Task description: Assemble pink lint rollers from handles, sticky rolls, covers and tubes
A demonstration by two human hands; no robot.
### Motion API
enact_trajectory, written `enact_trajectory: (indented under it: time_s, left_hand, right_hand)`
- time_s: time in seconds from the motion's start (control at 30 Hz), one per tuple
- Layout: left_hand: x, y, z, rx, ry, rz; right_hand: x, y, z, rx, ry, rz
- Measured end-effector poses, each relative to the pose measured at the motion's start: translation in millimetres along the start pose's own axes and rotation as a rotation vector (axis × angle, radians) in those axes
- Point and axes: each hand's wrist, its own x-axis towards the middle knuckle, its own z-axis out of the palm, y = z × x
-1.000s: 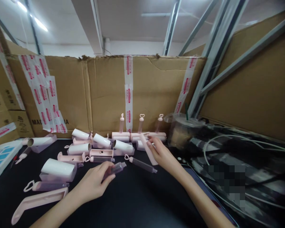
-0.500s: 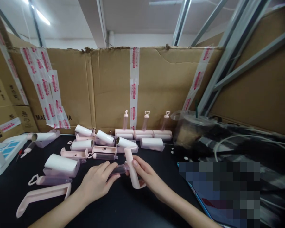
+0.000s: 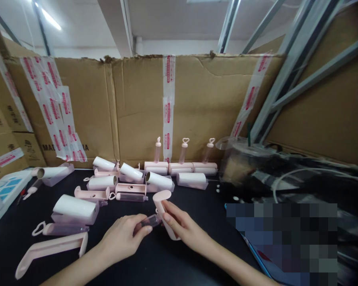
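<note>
Two hands, both gripping: the left hand (image 3: 123, 238) is holding one clear tube (image 3: 151, 221); the right hand (image 3: 186, 228) is pinching one pale-pink holder (image 3: 160, 203) between thumb and fingers. Tube and holder are lying end to side over the middle of the tabletop (image 3: 155, 268); whether the tube is seated, one cannot tell.

Three looped handles (image 3: 184, 151) are standing upright in a row at the back, above pink-covered rollers. Seven loose white rolls (image 3: 75, 208) are resting on translucent trays: five at centre back, one nearer left, one far left. One long pink piece (image 3: 53, 249) is lying lower left, one looped tube (image 3: 65, 229) just behind.

Edges: a cardboard wall (image 3: 140, 107) is bounding the back; one plastic cup (image 3: 238, 163) and one blue-edged device (image 3: 267, 258) are bounding the right. Open black surface is showing between the forearms, and between right forearm and device.
</note>
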Motion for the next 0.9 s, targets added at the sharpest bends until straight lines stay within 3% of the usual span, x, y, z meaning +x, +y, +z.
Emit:
enact_trajectory:
  time_s: [0.2,0.37,0.47,0.53,0.6,0.73,0.8,0.9]
  left_hand:
    - [5,3,1.3,-0.547,-0.250,-0.083]
    - [1,5,9.6,-0.645,-0.238,-0.177]
    - [0,7,6.4,-0.766,-0.400,-0.223]
    - [0,8,-0.6,-0.821,-0.512,-0.168]
    - [1,9,-8.8,-0.661,-0.417,-0.101]
    - [2,8,-15.8,0.048,0.036,-0.064]
    - [1,7,-12.2,0.205,0.111,-0.052]
    - [-2,6,-3.0,0.200,0.128,0.072]
  right_hand:
    - [-2,-11,-6,-0.067,-0.077,0.006]
    - [-3,-21,-7,-0.056,-0.059,-0.012]
    - [-5,-36,-15,-0.060,-0.084,0.016]
    - [-7,-45,-22,-0.075,-0.100,0.012]
    - [-7,-49,-25,-0.080,-0.107,-0.007]
    - [-1,-37,-15,-0.172,-0.123,-0.034]
    - [2,-26,-4,-0.261,-0.108,-0.054]
    - [7,-16,4,-0.395,-0.042,-0.100]
